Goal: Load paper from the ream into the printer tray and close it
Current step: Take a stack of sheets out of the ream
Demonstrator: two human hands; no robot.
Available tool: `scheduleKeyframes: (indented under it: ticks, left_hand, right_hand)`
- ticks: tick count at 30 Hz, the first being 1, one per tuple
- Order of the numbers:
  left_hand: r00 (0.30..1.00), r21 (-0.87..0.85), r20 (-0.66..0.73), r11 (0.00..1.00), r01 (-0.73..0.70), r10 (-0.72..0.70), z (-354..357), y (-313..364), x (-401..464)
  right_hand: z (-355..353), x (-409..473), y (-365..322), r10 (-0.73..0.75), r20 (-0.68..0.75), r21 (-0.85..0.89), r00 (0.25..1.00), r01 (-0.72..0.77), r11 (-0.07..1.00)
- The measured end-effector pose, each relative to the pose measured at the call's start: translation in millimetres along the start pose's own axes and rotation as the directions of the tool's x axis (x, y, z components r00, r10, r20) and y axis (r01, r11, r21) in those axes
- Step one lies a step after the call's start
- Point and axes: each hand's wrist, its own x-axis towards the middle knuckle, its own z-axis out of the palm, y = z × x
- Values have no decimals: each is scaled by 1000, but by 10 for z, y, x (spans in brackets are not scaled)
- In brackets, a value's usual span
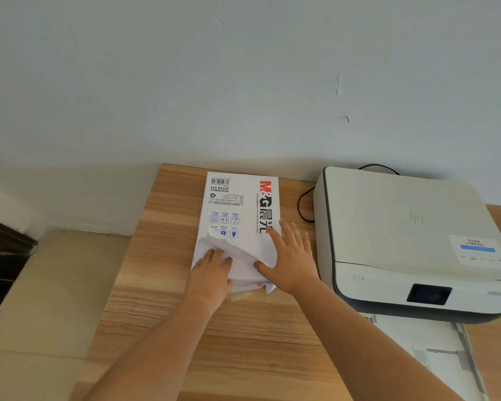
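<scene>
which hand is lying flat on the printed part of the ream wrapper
The right hand, fingers spread flat over the ream. The left hand is at the torn near end instead.

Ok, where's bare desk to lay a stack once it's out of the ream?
Best patch: the desk strip left of the ream, out to the desk's left edge. Also the wide near area below both hands, left and right. Crowded: the gap between ream and printer holds a cable, and the open tray fills the near right.

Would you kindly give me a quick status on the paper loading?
Left hand, right hand on ream, wrapper torn. Printer tray open. Nothing blocking.
</scene>
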Motion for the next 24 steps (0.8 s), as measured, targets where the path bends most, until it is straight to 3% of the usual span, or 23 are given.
scheduleKeyframes:
  ticks: [17, 24]
  left_hand:
    - [978, 164, 71, 965, -206, 196, -55, -101, 10]
    - [968, 158, -11, 956, -245, 250, -126, -61, -42]
  right_hand:
    - [2, -7, -9, -7, 15, 1, 1000, 7, 1000]
    - [47, -71, -17, -49, 32, 16, 998, 48, 999]
